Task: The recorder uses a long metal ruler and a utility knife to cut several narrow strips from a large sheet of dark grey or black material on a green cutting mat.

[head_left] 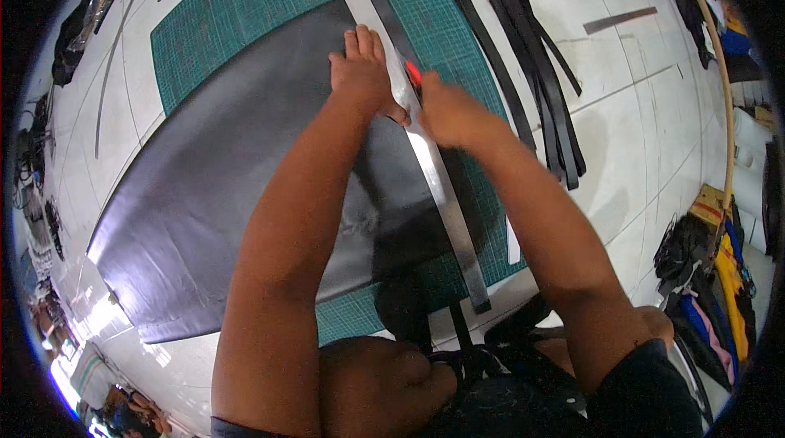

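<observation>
A long steel ruler lies slantwise over a sheet of black leather-like material. My left hand is pressed flat with fingers apart, partly on the sheet and with its thumb side on the ruler. Closed around a red utility knife, my right hand is at the ruler's right edge. Only a bit of the knife's red body shows; its blade is hidden, and the hand is slightly blurred. A narrow margin of the black sheet shows right of the ruler. Beneath everything is a green cutting mat.
Several long black strips lie in a bundle right of the mat on white floor tiles. A short metal ruler rests farther right. Coloured cloth pieces are heaped at the right edge. A thin strip lies at left.
</observation>
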